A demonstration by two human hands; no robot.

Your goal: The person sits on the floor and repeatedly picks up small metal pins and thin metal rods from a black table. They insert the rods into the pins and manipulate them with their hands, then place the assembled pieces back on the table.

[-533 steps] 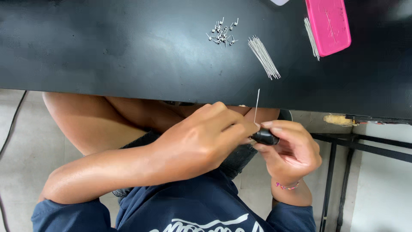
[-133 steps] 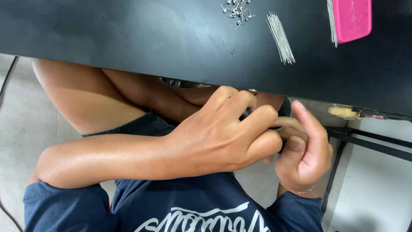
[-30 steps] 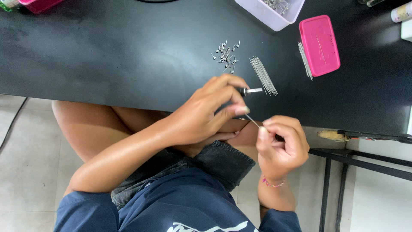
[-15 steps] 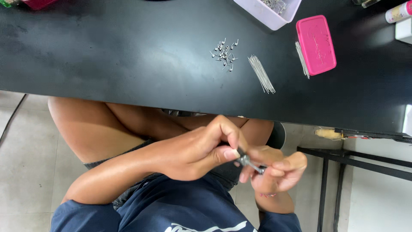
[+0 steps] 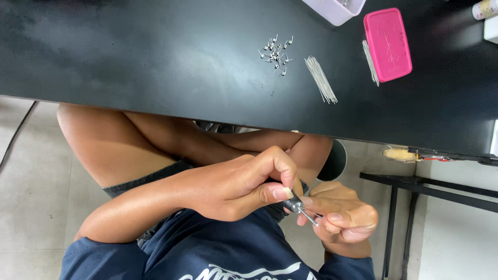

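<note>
Below the counter (image 5: 155, 62) edge, over the lap, the left hand (image 5: 244, 184) pinches what looks like a thin metal pin (image 5: 303, 211); the right hand (image 5: 342, 218) grips its other end: light, stiff, slippery, best held at the ends

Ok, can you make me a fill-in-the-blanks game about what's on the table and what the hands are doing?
1. The flat box near the table's far edge is coloured ____.
2. The table top is coloured ____.
3. The left hand and right hand together pinch a thin metal ____.
4. The pile of small bent metal pieces lies to the ____ of the bundle of straight wires in the picture.

Missing words: pink; black; wire; left
</note>
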